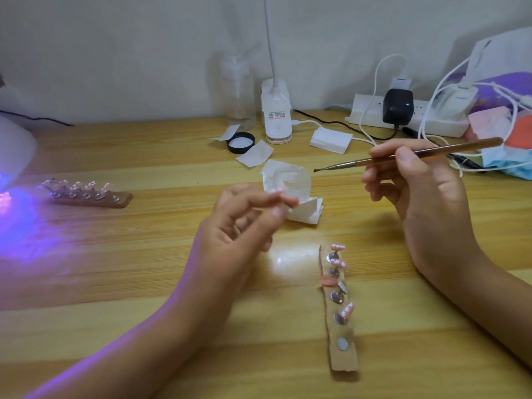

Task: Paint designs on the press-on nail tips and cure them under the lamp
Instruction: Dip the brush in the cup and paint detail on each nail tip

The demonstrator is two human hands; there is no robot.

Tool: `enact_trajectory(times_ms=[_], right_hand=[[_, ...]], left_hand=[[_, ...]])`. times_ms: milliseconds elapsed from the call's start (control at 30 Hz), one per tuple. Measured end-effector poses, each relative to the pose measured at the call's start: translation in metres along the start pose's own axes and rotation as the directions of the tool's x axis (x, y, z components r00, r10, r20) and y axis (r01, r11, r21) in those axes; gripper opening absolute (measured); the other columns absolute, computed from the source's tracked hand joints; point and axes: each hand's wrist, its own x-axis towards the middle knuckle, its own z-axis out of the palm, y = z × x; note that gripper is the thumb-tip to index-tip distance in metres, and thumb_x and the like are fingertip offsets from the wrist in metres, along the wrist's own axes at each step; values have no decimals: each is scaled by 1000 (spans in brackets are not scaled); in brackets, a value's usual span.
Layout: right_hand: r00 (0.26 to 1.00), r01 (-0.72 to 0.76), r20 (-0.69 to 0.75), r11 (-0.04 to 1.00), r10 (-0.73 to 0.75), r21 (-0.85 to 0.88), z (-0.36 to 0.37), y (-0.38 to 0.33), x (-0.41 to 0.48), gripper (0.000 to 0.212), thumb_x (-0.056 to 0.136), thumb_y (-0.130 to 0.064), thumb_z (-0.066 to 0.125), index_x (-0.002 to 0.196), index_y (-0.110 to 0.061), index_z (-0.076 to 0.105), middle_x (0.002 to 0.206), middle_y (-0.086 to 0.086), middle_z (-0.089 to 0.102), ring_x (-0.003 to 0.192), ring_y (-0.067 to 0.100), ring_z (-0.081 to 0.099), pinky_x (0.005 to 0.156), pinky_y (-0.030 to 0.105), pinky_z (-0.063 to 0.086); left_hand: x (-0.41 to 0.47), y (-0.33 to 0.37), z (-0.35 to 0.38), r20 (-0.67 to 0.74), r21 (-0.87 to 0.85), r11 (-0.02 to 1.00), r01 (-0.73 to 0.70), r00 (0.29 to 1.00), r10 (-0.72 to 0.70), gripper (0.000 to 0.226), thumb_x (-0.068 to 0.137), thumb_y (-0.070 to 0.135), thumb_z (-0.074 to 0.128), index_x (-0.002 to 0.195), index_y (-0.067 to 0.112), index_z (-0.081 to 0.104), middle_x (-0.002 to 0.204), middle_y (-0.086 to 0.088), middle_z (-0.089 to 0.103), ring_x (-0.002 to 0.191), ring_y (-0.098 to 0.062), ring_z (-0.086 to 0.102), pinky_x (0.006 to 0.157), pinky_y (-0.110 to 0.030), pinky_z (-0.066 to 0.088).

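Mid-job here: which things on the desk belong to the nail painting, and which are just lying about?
In use: brush in right hand; near strip of nail tips; far strip beside glowing curing lamp; clear jar.
Lying about: clear bottle; desk lamp base; power strip; white cables; pad stack.

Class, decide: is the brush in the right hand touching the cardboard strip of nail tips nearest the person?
Apart. In the head view the brush is far from the strip, with bare table showing between them.
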Motion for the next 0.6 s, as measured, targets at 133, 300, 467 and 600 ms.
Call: enact_trajectory(times_ms=[133,300,467,600], right_hand=[[998,33,60,998,-30,-49,2,-1,-3,27,100,-16,37,105,-14,64,84,-1,67,83,19,60,71,28,47],[988,36,157,991,-16,-126,5,0,-8,27,99,-14,42,113,-10,65,92,6,70,88,21,62,71,26,48],[972,9,231,987,30,-163,6,3,-8,27,101,-13,44,116,-13,66,97,4,72,92,16,63,72,26,48],[965,-36,251,988,74,-152,7,4,-7,27,97,-17,45,113,-14,68,98,4,73,93,15,66,74,24,48]], left_hand=[[13,-3,-3,-52,-233,943,237,965,-255,7,82,35,68,82,37,74,91,19,67,71,-2,57,61,-16,45],[16,-1,0,-11,-387,881,272,954,-300,13,78,36,65,90,29,67,109,9,68,88,-21,74,61,-19,55],[18,3,-2,85,-410,851,328,943,-322,12,84,39,57,88,28,62,135,-4,55,100,-36,70,75,-32,59],[19,2,-4,137,-417,835,359,933,-332,12,88,37,54,84,29,61,139,-6,54,104,-39,68,84,-40,59]])
